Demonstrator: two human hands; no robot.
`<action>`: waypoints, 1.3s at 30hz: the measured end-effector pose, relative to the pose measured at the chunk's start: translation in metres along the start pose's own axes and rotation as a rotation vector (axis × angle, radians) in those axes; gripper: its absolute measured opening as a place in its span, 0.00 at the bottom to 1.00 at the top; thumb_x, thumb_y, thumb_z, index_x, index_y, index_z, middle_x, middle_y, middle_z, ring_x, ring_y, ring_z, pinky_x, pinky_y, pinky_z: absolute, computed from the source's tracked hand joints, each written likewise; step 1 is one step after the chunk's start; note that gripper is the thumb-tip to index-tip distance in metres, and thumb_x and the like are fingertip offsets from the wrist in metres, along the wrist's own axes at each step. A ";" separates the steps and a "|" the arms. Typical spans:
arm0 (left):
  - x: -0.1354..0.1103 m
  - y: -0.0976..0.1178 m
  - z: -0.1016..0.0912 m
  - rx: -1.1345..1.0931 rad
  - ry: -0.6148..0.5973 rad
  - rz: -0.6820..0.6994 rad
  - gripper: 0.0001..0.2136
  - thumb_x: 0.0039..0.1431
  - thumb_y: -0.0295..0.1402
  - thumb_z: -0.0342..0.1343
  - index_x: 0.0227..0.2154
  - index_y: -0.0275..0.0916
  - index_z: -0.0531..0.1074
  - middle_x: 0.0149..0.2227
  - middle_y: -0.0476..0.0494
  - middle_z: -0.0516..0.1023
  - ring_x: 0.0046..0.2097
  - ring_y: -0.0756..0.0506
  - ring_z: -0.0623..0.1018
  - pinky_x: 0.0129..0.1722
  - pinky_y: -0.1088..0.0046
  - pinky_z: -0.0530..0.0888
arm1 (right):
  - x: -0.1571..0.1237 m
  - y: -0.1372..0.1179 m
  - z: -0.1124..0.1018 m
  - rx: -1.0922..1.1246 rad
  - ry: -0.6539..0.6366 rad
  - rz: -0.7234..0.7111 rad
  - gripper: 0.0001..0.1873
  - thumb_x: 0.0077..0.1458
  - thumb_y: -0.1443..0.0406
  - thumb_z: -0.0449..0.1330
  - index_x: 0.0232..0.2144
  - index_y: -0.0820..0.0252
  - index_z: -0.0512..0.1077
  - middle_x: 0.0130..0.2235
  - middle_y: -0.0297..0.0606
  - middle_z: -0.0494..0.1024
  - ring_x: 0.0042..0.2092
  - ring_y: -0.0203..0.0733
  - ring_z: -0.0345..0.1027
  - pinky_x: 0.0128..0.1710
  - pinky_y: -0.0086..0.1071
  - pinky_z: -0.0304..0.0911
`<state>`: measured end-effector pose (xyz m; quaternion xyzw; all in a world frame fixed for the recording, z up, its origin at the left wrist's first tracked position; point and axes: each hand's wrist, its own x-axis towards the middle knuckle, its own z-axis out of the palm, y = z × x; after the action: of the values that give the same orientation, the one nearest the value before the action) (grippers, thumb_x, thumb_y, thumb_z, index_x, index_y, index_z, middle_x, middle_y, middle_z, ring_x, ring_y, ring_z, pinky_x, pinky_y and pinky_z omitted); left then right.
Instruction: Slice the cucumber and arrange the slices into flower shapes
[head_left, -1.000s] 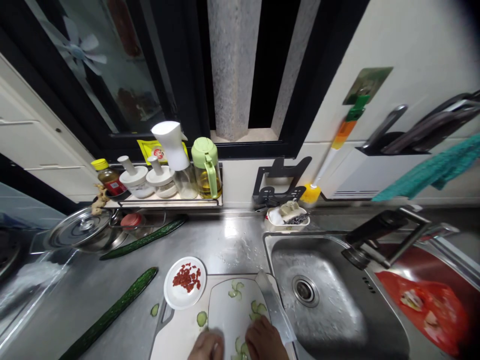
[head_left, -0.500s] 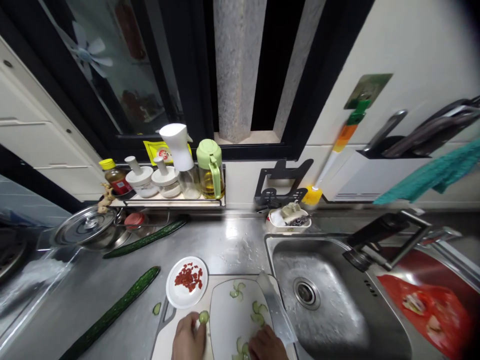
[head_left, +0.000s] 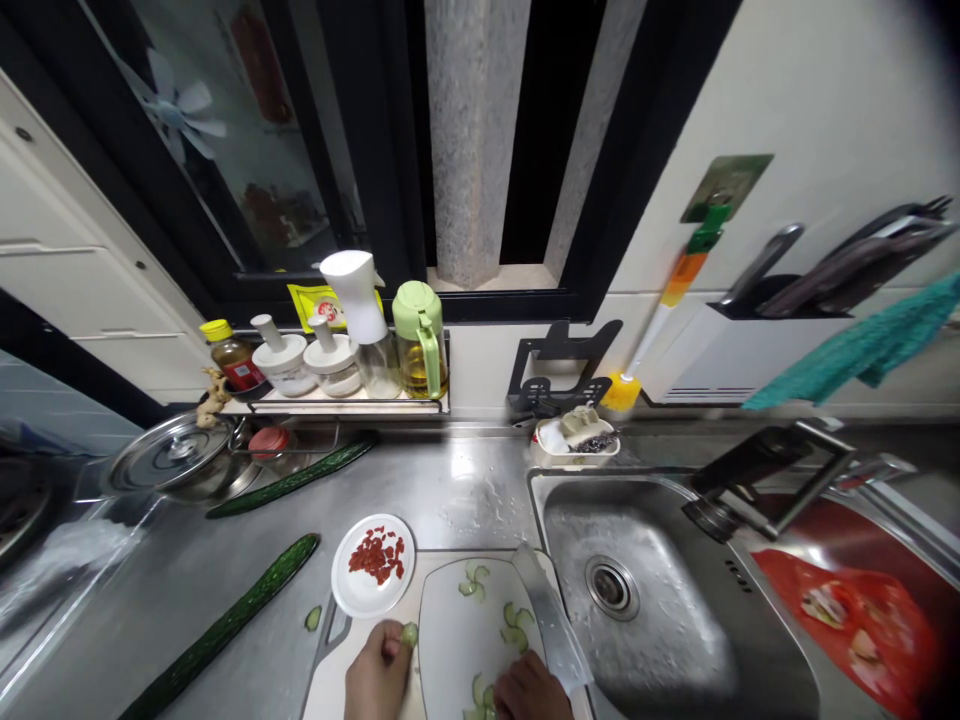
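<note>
My left hand [head_left: 377, 675] pinches a few round cucumber slices [head_left: 409, 634] between thumb and fingers, just off the left edge of a white plate [head_left: 456, 640]. My right hand [head_left: 534, 688] is over the plate's lower right, its fingers bunched and pointing down; whatever they hold is hidden. Fanned cucumber slices [head_left: 473, 581] lie near the top of the plate, a second fan [head_left: 515, 627] is just above my right fingers, and a third cluster [head_left: 478, 700] is at the bottom. Under the plate is a pale cutting board [head_left: 327, 682].
A cleaver [head_left: 553, 622] lies on the board's right side, beside the sink [head_left: 637, 540]. Upper left of the board sits a small white dish [head_left: 342, 580] of red dried berries. Two whole cucumbers [head_left: 225, 625] and a loose cucumber piece [head_left: 313, 618] lie on the steel counter.
My left hand has turned slightly, so the cucumber slices in its pinch now show more edge-on. My right hand has barely shifted.
</note>
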<state>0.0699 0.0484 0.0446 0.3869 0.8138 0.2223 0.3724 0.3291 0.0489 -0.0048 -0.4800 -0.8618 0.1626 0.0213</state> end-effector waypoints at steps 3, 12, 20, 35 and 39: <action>0.002 -0.005 -0.002 -0.021 -0.021 -0.020 0.09 0.50 0.41 0.54 0.27 0.43 0.74 0.24 0.52 0.77 0.31 0.46 0.76 0.36 0.74 0.70 | 0.005 -0.006 -0.008 0.057 -0.033 0.017 0.05 0.49 0.69 0.58 0.28 0.54 0.72 0.30 0.35 0.76 0.39 0.44 0.68 0.39 0.34 0.60; -0.014 0.009 -0.009 -0.529 -0.181 0.030 0.21 0.40 0.54 0.63 0.22 0.39 0.71 0.21 0.55 0.70 0.26 0.52 0.67 0.29 0.77 0.64 | 0.041 -0.048 -0.055 0.520 0.037 0.092 0.19 0.45 0.71 0.54 0.41 0.57 0.74 0.43 0.42 0.78 0.49 0.47 0.67 0.54 0.42 0.58; -0.027 0.030 -0.002 -0.760 -0.426 -0.049 0.21 0.35 0.50 0.69 0.22 0.39 0.69 0.16 0.60 0.61 0.20 0.57 0.57 0.23 0.78 0.54 | 0.068 -0.067 -0.085 1.138 -0.077 0.250 0.09 0.38 0.66 0.55 0.27 0.59 0.72 0.29 0.35 0.73 0.34 0.42 0.68 0.37 0.35 0.63; -0.033 0.039 0.020 -1.213 -0.674 -0.556 0.12 0.47 0.32 0.69 0.31 0.32 0.73 0.20 0.51 0.72 0.18 0.58 0.69 0.20 0.85 0.64 | 0.061 -0.065 -0.131 1.063 -0.131 0.220 0.05 0.38 0.68 0.58 0.23 0.58 0.74 0.26 0.32 0.75 0.33 0.39 0.68 0.35 0.32 0.60; -0.034 0.048 0.015 -1.256 -0.608 -0.572 0.13 0.40 0.24 0.71 0.31 0.31 0.75 0.24 0.48 0.77 0.18 0.60 0.69 0.20 0.87 0.65 | 0.062 -0.057 -0.126 1.030 -0.145 0.204 0.06 0.39 0.69 0.59 0.23 0.59 0.75 0.27 0.33 0.76 0.34 0.40 0.69 0.37 0.32 0.60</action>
<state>0.1184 0.0514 0.0818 -0.0803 0.4640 0.4223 0.7745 0.2727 0.1058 0.1241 -0.4761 -0.6185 0.5990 0.1788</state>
